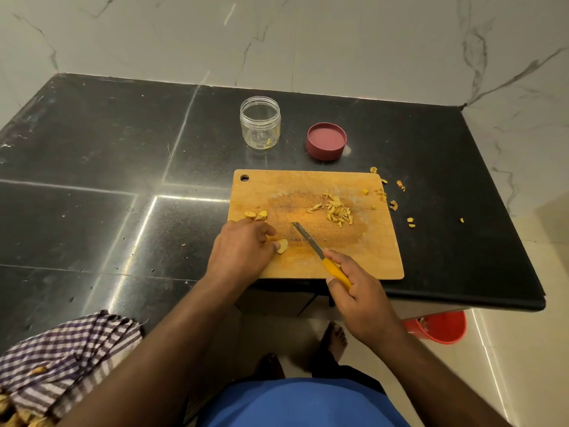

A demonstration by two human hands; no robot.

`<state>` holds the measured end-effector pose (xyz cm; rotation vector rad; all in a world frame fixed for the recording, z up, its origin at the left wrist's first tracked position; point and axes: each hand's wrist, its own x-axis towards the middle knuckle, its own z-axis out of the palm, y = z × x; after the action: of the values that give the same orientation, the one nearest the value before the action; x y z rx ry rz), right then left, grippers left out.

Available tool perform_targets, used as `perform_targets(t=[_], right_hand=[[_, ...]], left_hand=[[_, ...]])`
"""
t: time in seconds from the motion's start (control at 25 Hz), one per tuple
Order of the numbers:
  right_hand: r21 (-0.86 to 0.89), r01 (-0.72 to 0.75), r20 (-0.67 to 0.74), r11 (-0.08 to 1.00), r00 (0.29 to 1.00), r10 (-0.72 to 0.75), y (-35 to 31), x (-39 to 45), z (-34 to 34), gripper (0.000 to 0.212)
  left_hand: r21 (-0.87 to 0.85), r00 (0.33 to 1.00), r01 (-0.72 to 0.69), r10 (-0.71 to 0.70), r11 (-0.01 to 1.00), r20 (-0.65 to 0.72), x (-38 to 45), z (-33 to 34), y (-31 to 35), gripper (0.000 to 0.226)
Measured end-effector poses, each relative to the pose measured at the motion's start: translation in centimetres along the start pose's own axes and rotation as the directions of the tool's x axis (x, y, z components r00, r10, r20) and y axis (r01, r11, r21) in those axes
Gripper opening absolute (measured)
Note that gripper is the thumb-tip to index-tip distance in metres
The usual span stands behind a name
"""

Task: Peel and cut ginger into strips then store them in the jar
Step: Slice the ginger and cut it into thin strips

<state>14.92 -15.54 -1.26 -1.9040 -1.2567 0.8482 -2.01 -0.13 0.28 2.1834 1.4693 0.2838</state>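
Ginger prep, cutting board (354, 260) at counter's front edge.
Your L hand (243, 248) pinches ginger piece (282, 245) nr board's front-left; R hand (357, 291) curled round knife (320, 255) handle, blade over board. Strips (337, 211) mid-board. Jar (260, 122) open, lid (326, 145) beside, behind board.

You stand barefoot in a home kitchen: a polished black granite countertop (123, 167) spreads beyond your hands, white veined marble wall tiles (338, 41) rise behind it, and a checked purple-and-white cloth (70, 352) lies left of your left arm.
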Motion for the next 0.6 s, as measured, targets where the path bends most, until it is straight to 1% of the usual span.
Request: perform_targets(t=[0.12, 0.24, 0.4, 0.6], right_hand=[[0.002, -0.01, 0.0, 1.0, 1.0, 0.01, -0.1, -0.1, -0.2, 0.045], [0.003, -0.018, -0.015, 1.0, 1.0, 0.018, 0.0, -0.2, -0.6, 0.045], [0.005, -0.02, -0.012, 1.0, 1.0, 0.02, -0.2, -0.2, -0.9, 0.044], [0.024, -0.04, -0.027, 0.999, 0.999, 0.041, -1.0, -0.7, -1.1, 0.044]], left_hand=[[0.116, 0.998, -0.063, 0.06, 0.991, 0.027, -0.1, 0.5, 0.7, 0.03], [0.133, 0.995, -0.091, 0.085, 0.987, 0.052, 0.3, 0.4, 1.2, 0.024], [0.042, 0.986, -0.109, 0.103, 0.993, 0.128, 0.9, 0.3, 1.6, 0.013], [-0.136, 0.984, -0.082, 0.102, 0.987, 0.144, 3.1, 0.5, 2.7, 0.018]])
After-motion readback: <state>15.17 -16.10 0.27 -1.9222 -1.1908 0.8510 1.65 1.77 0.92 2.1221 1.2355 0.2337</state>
